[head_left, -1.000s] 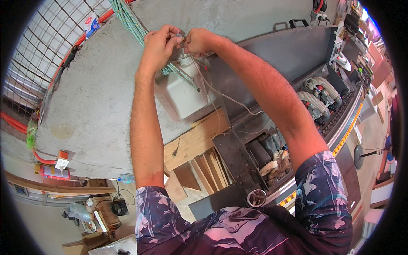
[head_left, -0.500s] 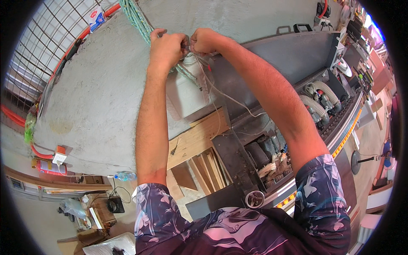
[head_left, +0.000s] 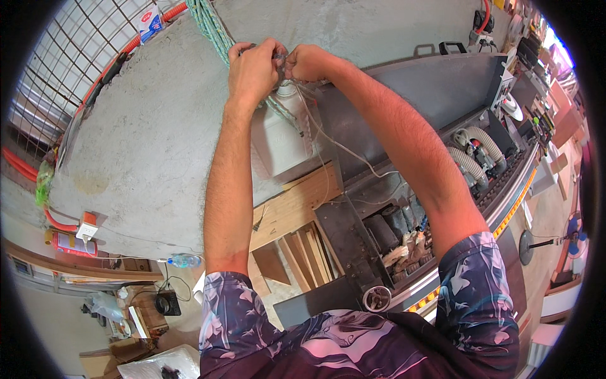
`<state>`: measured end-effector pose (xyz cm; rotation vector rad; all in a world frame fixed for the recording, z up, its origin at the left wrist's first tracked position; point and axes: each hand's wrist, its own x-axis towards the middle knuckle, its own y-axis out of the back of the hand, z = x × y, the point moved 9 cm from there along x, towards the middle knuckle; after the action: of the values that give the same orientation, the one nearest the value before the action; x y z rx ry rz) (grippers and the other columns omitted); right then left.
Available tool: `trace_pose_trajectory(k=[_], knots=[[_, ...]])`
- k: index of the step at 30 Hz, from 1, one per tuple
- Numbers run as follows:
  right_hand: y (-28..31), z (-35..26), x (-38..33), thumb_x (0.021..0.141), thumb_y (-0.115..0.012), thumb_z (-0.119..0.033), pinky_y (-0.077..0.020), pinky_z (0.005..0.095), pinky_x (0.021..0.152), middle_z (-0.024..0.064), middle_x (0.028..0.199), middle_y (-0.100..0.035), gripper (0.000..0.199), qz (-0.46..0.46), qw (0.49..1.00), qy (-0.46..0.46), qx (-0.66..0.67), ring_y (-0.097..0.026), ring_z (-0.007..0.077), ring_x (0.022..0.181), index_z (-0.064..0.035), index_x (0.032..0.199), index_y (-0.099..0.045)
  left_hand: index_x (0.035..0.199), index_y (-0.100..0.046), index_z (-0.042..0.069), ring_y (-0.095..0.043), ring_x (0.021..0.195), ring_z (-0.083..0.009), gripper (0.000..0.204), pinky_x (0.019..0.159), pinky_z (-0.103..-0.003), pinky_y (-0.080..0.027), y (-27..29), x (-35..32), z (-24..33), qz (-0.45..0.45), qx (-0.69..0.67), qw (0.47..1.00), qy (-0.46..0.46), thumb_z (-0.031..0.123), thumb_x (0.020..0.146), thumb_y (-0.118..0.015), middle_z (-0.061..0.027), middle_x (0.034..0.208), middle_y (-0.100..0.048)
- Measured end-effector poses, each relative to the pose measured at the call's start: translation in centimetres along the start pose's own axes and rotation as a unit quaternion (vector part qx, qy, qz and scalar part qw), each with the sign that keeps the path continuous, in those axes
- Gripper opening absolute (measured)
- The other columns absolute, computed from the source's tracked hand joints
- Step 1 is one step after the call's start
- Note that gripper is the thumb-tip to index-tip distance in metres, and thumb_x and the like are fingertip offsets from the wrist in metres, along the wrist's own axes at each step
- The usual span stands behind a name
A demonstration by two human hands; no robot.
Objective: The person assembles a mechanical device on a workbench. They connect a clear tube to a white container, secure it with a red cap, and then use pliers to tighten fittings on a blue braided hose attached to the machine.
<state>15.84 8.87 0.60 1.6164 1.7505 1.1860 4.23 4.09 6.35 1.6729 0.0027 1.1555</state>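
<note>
Although curled fingers hide most of it, a small dark-grey piece (head_left: 280, 64) sits pinched between the bare left hand (head_left: 252, 71) and the bare right hand (head_left: 307, 63), whose fingertips close on it from either side; its exact kind and material I cannot tell. Being so small, it is probably light and easily dropped, better taken at its outer edges with the fingertips than in a full fist. Just below the grip, a boxy white plastic container (head_left: 281, 144) shows its round white neck (head_left: 286, 90); its walls look smooth and fairly stiff, perhaps slippery if wet, and it could be heavy if filled, so the neck and a lower corner seem sound places to hold. Trailing down to the right of the grip, a thin pale flexible cord (head_left: 346, 146) looks soft and light, liable to snag, and best held near the fingers. A green-and-white twisted rope bundle (head_left: 211, 30) passes behind the left hand and over the container, likely limp but bulky. Right of the grip stands a dark-grey metal panel (head_left: 435, 85); farther below lies a pale wooden board (head_left: 297, 201).
</note>
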Motion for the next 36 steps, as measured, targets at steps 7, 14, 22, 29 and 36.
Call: trace_pose_trajectory(k=[7, 14, 22, 29, 36], knots=[[-0.3, 0.8, 0.5, 0.076, -0.062, -0.002, -0.0575, 0.0353, 0.069, 0.0096, 0.083, -0.077, 0.029, 0.011, 1.0, 0.003, 0.0, -0.071, 0.0201, 0.072, -0.0073, 0.096, -0.082, 0.114, -0.074, 0.015, -0.073, 0.098, -0.0255, 0.02, 0.111, -0.043, -0.034, 0.0, 0.0, 0.3, -0.028, 0.021, 0.999, 0.005, 0.01, 0.097, -0.067, -0.0075, 0.096, -0.079], [-0.2, 1.0, 0.5, 0.078, -0.077, -0.015, -0.0572, 0.0381, 0.079, 0.011, 0.087, -0.078, 0.02, 0.017, 0.999, 0.027, 0.004, -0.072, 0.0235, 0.082, -0.0077, 0.096, -0.081, 0.108, -0.073, 0.012, -0.073, 0.088, -0.0274, 0.013, 0.11, -0.043, -0.035, 0.1, -0.1, 0.1, 0.029, 0.0, 1.0, -0.002, 0.013, 0.096, -0.069, -0.0075, 0.087, -0.078], [0.3, 0.4, -0.2, 0.076, -0.088, -0.026, -0.0553, 0.0405, 0.077, 0.0143, 0.085, -0.076, 0.031, 0.016, 0.999, 0.001, -0.032, -0.07, 0.0273, 0.079, -0.0069, 0.098, -0.08, 0.105, -0.071, 0.01, -0.073, 0.086, -0.0287, 0.01, 0.109, -0.043, -0.037, 0.4, -0.2, 0.2, 0.047, 0.005, 0.999, -0.009, 0.016, 0.096, -0.071, -0.0094, 0.086, -0.078], [0.1, 0.3, 0.4, 0.075, -0.077, -0.015, -0.0569, 0.0396, 0.081, 0.0123, 0.088, -0.078, 0.02, 0.031, 0.998, 0.043, -0.015, -0.073, 0.0279, 0.086, -0.0122, 0.094, -0.083, 0.107, -0.071, 0.013, -0.072, 0.091, -0.028, 0.01, 0.107, -0.043, -0.037, 0.9, -0.3, 0.4, 0.083, 0.005, 0.996, -0.026, 0.015, 0.1, -0.065, -0.0086, 0.091, -0.077], [-0.2, 0.4, 0.2, 0.077, -0.081, -0.018, -0.056, 0.0403, 0.083, 0.0125, 0.09, -0.078, 0.016, 0.009, 0.999, 0.036, 0.003, -0.073, 0.0284, 0.088, -0.0117, 0.092, -0.081, 0.11, -0.071, 0.014, -0.07, 0.098, -0.0265, 0.012, 0.106, -0.043, -0.036, 0.9, -0.5, 0.6, 0.087, 0.007, 0.996, -0.035, 0.014, 0.102, -0.062, -0.0075, 0.097, -0.076]])
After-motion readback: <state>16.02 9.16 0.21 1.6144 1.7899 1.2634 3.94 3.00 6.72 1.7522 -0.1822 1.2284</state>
